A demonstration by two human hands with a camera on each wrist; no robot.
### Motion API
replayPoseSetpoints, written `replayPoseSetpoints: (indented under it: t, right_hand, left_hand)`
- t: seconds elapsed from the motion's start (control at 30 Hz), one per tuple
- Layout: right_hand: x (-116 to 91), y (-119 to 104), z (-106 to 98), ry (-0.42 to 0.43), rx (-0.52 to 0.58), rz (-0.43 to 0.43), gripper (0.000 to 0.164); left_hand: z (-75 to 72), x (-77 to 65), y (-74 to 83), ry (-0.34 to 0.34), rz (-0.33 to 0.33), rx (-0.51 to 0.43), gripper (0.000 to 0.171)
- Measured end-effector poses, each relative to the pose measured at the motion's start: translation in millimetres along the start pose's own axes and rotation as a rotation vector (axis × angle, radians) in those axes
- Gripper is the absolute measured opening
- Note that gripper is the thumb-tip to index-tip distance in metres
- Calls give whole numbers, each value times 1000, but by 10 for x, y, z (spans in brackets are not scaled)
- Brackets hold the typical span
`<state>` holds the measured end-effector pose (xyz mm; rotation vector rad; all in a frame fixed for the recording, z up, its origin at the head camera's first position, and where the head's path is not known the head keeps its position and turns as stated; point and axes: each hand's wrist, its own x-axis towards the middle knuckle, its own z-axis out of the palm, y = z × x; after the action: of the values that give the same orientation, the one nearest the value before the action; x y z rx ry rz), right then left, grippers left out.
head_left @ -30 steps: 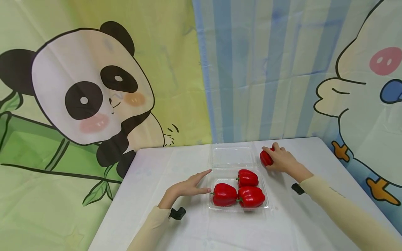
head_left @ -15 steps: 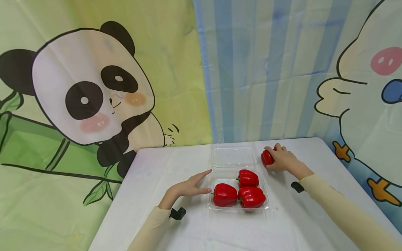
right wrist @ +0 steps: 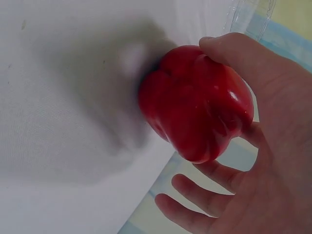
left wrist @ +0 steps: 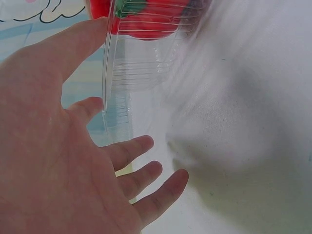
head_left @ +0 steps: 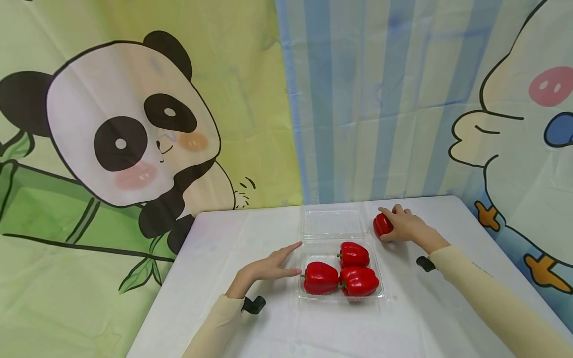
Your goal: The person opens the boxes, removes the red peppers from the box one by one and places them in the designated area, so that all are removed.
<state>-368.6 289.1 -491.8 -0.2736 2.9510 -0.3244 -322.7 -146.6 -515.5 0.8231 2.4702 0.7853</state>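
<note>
A red bell pepper stands on the white table to the right of the clear plastic clamshell box. My right hand grips it from the right. In the right wrist view the thumb lies along one side of the pepper, and other fingers reach behind it, partly hidden. Three more red bell peppers sit in the box: front left, front right and back right. My left hand is spread beside the box's left wall, thumb and index fingertips right at its rim, holding nothing.
The box's lid lies folded back flat on the table, toward the rear edge. Behind the table hangs a printed cloth with a panda. A small black wrist camera is strapped at the left wrist.
My right hand and the bell pepper in it have shifted slightly to the right. The left hand, the box and the peppers in it have stayed put.
</note>
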Motion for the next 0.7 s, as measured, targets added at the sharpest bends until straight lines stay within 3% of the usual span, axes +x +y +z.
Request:
replayPoseSetpoints:
  t: [0.43, 0.7]
  right_hand:
    - [-43, -23, -47, 17, 23, -17, 93]
    - [-76, -86, -57, 81, 19, -141, 82]
  left_hand:
    - [-9, -3, 13, -3, -5, -3, 86]
    - [-6, -7, 21, -1, -4, -4, 86]
